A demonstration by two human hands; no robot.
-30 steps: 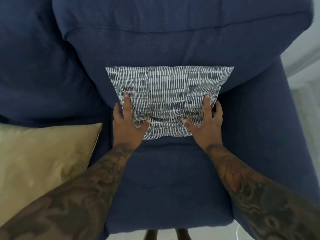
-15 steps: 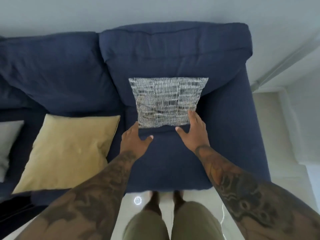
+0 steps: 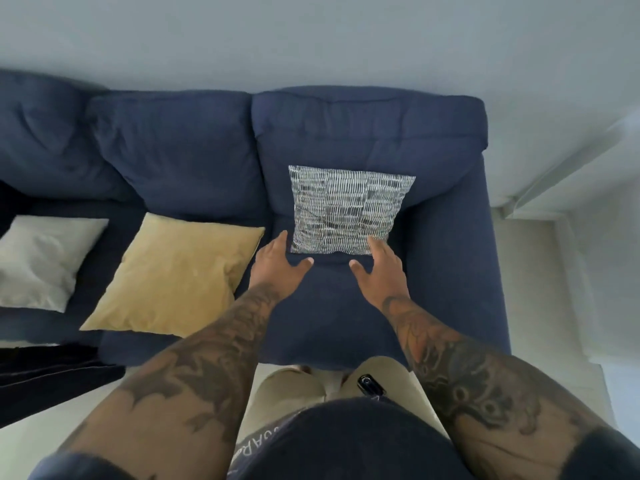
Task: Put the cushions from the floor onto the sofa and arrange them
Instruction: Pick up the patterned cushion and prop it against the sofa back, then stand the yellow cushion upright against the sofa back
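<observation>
A black-and-white patterned cushion stands upright against the back of the navy sofa, on its right-hand seat. My left hand hovers at the cushion's lower left corner, fingers spread and holding nothing. My right hand is open at the lower right corner, its fingertips close to or just touching the cushion's edge. A mustard-yellow cushion lies flat on the middle seat. A light grey cushion lies flat further left.
A dark blanket or fabric hangs off the sofa's front at the lower left. Pale floor runs along the sofa's right side, with a white wall and skirting behind. My legs stand right at the seat's front edge.
Both hands let go of the patterned cushion and drew back from it. My head rose and pulled away, bringing the yellow and grey cushions and more of the sofa into view.
</observation>
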